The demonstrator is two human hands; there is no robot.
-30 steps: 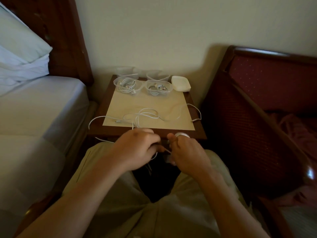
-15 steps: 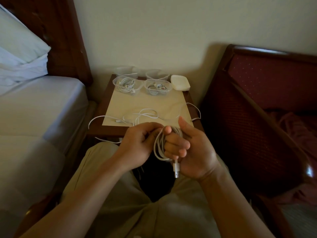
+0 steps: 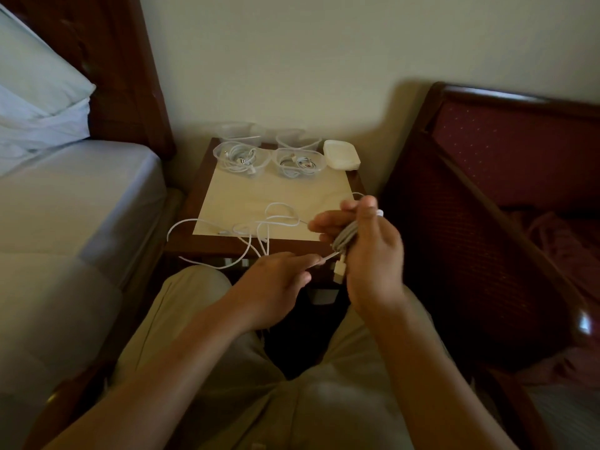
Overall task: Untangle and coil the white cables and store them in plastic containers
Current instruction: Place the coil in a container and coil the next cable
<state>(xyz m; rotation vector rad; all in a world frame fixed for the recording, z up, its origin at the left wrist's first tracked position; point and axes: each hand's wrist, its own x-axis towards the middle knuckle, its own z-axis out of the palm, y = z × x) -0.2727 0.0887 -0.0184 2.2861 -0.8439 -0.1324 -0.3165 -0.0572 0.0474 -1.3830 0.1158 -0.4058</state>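
A small dark wooden bedside table (image 3: 354, 181) stands against the wall, its top covered by a pale cream sheet (image 3: 276, 203). At the back sit four clear plastic containers, two front ones (image 3: 241, 157) (image 3: 298, 162) holding coiled white cables, beside a white lidded box (image 3: 341, 154). A loose tangled white cable (image 3: 269, 222) sprawls across the front edge.
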